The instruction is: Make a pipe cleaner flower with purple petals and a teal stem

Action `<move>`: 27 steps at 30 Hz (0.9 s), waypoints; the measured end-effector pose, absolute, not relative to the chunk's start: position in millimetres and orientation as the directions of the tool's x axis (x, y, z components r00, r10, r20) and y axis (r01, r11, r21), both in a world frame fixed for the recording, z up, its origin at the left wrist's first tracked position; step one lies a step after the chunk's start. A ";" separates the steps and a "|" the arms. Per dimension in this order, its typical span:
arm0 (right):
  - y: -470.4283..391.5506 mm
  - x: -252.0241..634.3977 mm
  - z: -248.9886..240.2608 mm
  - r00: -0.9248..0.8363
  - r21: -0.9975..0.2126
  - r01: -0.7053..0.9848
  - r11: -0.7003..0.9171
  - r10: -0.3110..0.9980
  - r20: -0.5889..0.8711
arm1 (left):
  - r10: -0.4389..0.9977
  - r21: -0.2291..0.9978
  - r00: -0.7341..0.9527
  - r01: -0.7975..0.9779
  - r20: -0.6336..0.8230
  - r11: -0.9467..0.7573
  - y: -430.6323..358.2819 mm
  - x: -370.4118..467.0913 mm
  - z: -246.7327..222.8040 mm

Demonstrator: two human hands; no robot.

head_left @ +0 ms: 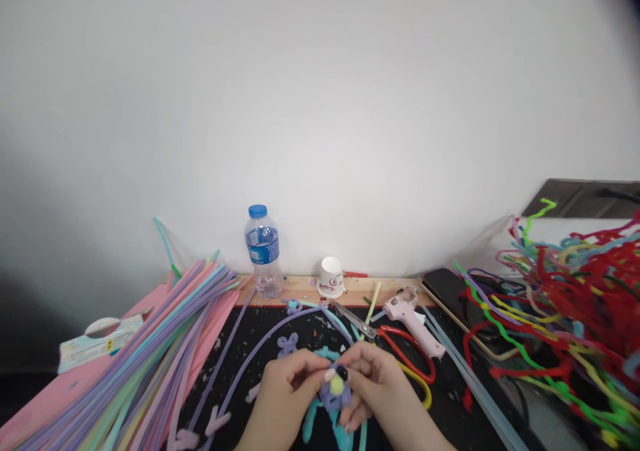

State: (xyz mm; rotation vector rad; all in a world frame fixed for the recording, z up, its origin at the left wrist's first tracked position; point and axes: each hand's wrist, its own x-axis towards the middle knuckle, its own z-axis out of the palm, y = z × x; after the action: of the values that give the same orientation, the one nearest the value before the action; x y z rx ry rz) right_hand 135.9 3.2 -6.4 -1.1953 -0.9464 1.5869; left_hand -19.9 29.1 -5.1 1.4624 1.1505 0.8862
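Note:
A small fuzzy figure (332, 397) in purple and teal, with a yellow round part and a black bead-like part, is held low in the middle of the view. My left hand (290, 394) pinches its left side between thumb and fingers. From the right, my right hand (377, 387) grips it near the black part, fingertips curled behind it. Teal fuzzy strands hang below the figure. Beside my left hand lies a purple flower shape (287, 344) of fuzzy stem. Long purple stems arc behind both hands on the black mat (240, 364).
Pastel stems (150, 357) cover the left side. A bottle (263, 254) and paper cup (331, 277) stand by the wall. Scissors (407, 354), a pink glue gun (417, 324) and a phone (453, 297) lie right, beside tangled bright stems (585, 304).

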 end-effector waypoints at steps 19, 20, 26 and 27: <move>2.2 137.8 0.2 -0.051 -0.960 -0.205 -0.192 0.981 -0.185 | 0.921 0.987 0.366 -0.033 -0.135 0.157 24.9 -18.1 -13.3; 2.1 138.1 0.7 -0.052 -0.961 -0.205 -0.187 0.982 -0.180 | 0.918 0.986 0.372 -0.033 -0.141 0.165 25.2 -17.8 -12.6; 1.9 139.1 2.6 -0.034 -0.966 -0.203 -0.161 0.987 -0.157 | 0.900 0.982 0.403 -0.013 -0.166 0.187 24.1 -16.2 -3.0; 1.9 139.1 2.6 -0.031 -0.965 -0.206 -0.162 0.987 -0.159 | 0.897 0.983 0.412 -0.017 -0.160 0.183 24.0 -16.3 -2.0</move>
State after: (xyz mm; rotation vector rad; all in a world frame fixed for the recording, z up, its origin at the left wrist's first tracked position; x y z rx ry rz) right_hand 139.1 1.9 2.6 -1.1595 -0.9807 1.4287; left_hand -16.3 24.0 -2.0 1.2127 0.9375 0.8001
